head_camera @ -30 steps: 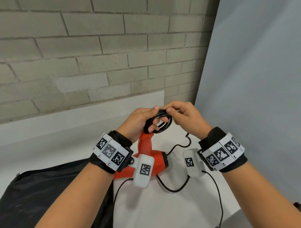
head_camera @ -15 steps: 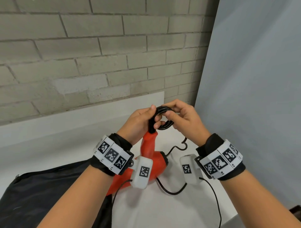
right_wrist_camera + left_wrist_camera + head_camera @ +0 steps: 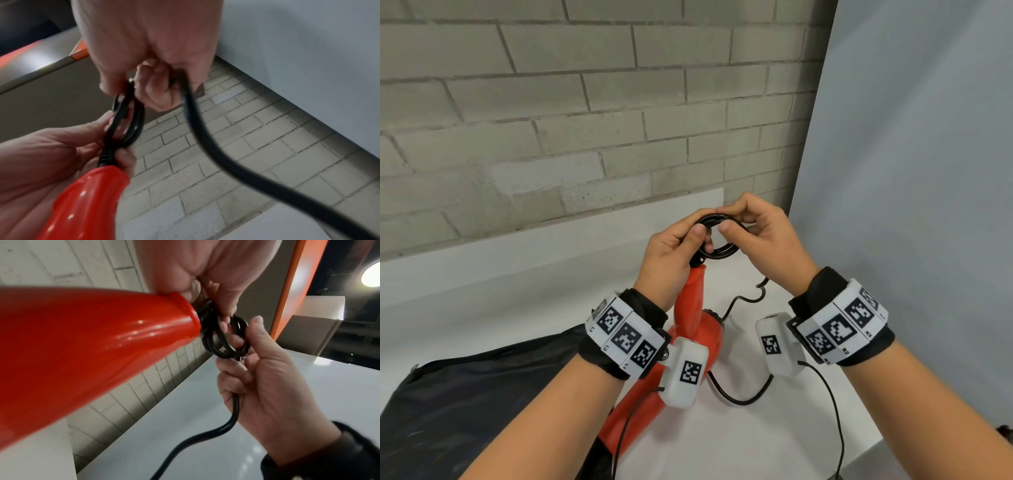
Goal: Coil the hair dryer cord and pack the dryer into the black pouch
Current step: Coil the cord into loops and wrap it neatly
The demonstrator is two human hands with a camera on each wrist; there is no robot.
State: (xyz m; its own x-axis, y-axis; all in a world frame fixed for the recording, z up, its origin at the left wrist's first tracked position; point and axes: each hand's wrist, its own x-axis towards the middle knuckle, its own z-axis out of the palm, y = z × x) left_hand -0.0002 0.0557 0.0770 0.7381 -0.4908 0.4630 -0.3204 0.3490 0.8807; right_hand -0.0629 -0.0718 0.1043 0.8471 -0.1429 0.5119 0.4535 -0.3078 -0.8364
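The left hand grip is closed around the coiled cord at the top of the red hair dryer handle. The right hand grip pinches the coil's upper side. The black pouch lies at the worktop's near-left edge. Wrist markers read R2, R3.

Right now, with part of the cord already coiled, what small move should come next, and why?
Probably the right hand should lay one more loop of cord onto the coil that the left hand pinches at the end of the dryer handle. Loose cord trails from the right hand down onto the table, so coiling is not finished, and the pouch waits.
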